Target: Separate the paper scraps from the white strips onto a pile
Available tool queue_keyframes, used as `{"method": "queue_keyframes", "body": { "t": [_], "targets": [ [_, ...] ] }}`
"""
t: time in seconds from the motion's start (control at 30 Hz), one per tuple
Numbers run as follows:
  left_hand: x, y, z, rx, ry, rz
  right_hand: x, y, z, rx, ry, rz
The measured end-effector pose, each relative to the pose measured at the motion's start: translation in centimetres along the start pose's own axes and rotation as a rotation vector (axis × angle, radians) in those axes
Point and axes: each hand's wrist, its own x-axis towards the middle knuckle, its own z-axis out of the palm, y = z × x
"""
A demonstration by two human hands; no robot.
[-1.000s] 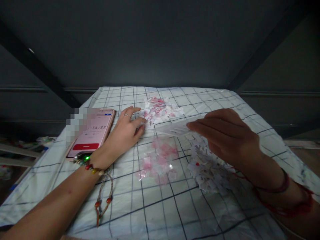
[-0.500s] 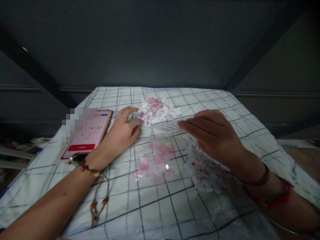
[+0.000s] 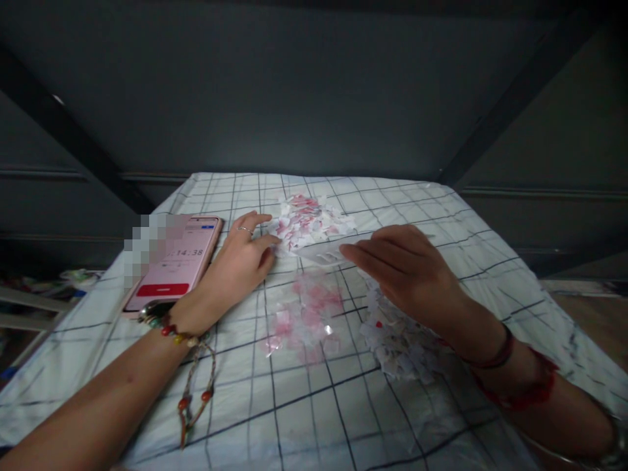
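Note:
My left hand point(image 3: 248, 252), with a ring on one finger, rests with its fingers apart at the left edge of a pile of small white and pink pieces point(image 3: 309, 222). Its thumb and index tip are close to the left end of a thin translucent strip with slot-like marks point(image 3: 318, 255). My right hand point(image 3: 407, 268) is closed, its fingertips pinching the right end of this strip. A thin pointed end shows beyond its knuckles; I cannot make out what it belongs to. Under and beside the right hand lies a heap of small whitish pieces point(image 3: 397, 347) with a red dot.
Clear and pink glossy squares point(image 3: 309, 314) lie scattered between my forearms. A pink-framed phone point(image 3: 171, 261) showing a running timer lies left of my left hand. The white cloth with dark grid lines point(image 3: 235, 405) covers the table. A dark panel point(image 3: 314, 91) stands behind it.
My right hand has moved slightly left and down along the strip. My left hand stays where it was. The timer has advanced by a second.

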Motion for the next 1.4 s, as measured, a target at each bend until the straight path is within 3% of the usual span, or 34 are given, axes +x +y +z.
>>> {"method": "queue_keyframes", "body": {
  "t": [0.3,0.53,1.4],
  "targets": [
    [0.04,0.06,0.02,-0.018,0.009,0.011,-0.16,0.1,0.05,-0.01,0.065,0.009],
    [0.03,-0.07,0.09,-0.008,0.0,0.017,-0.3,0.08,0.36,0.04,0.006,0.025],
    [0.1,-0.13,0.1,-0.001,-0.022,-0.005,0.34,-0.45,-0.43,0.001,0.088,0.006]
  ]
}}
